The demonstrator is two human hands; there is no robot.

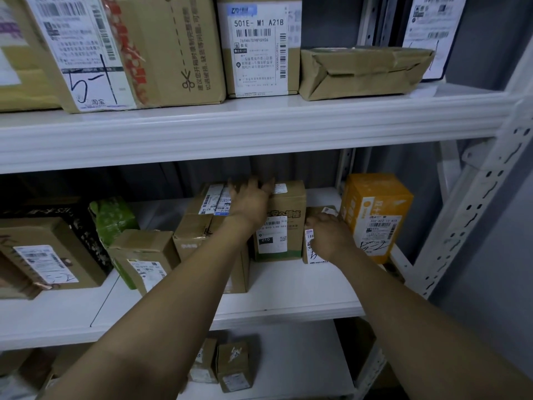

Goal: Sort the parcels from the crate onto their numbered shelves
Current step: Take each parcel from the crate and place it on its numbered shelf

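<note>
Hands [251, 203] [328, 235] on parcels [277, 241] — "5-1" box [161, 53] above

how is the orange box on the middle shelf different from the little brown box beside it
Colour: the orange box is bright orange, the brown box plain cardboard. Size: the orange box is clearly taller and wider than the brown box. State: the right hand grips the brown box, while no hand grips the orange box. Both stand on the middle shelf, side by side, with white labels.
</note>
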